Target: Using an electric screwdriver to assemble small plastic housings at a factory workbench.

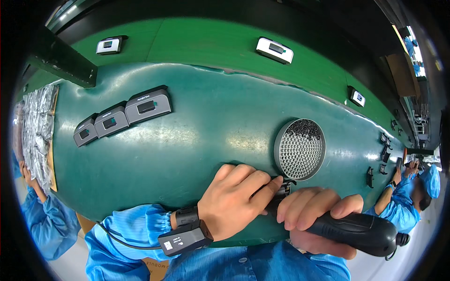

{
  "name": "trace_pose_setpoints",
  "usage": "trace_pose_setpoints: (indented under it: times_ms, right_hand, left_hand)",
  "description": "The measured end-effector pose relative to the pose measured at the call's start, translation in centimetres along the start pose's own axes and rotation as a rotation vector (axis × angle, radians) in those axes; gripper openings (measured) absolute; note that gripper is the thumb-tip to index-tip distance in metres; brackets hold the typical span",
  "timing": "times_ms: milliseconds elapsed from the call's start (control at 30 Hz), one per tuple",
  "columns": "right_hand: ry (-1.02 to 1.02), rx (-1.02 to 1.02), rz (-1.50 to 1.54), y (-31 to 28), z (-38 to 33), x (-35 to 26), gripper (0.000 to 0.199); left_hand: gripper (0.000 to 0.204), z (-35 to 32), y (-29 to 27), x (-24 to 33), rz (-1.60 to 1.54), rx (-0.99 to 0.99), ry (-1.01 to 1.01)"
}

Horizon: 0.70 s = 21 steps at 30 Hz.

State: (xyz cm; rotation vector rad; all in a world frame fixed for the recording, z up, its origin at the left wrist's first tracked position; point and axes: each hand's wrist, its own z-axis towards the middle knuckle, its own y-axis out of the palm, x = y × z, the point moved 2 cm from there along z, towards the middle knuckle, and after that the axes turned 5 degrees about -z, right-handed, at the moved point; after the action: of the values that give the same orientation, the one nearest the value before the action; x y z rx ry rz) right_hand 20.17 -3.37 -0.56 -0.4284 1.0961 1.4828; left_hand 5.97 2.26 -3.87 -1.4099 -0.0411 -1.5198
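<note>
My left hand (236, 199) lies on the green bench mat (206, 122), its fingers pressing down a small black part (282, 189) that is mostly hidden beneath them. A black device is strapped to that wrist. My right hand (314, 210) grips a black electric screwdriver (361, 230), whose tip points left into the black part and is covered by my fingers. Just behind the hands stands a round grey tray (300, 149) with a grid of holes and several small dark screws at its top.
Three grey housings (123, 117) lie in a row at the left. White units (274, 49) ride on the green belt behind. Silver bags (38, 129) are piled far left. Small black parts (384, 145) lie far right. Co-workers in blue sit at both sides.
</note>
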Motion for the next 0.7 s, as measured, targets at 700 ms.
trace_pose_setpoints:
  times_ms: [700]
  right_hand:
    - [-0.235, 0.083, 0.028, -2.2, 7.0, -21.2, 0.062]
  left_hand:
    - [0.051, 4.7, -12.9, 16.5, 0.423, -0.117, -0.147]
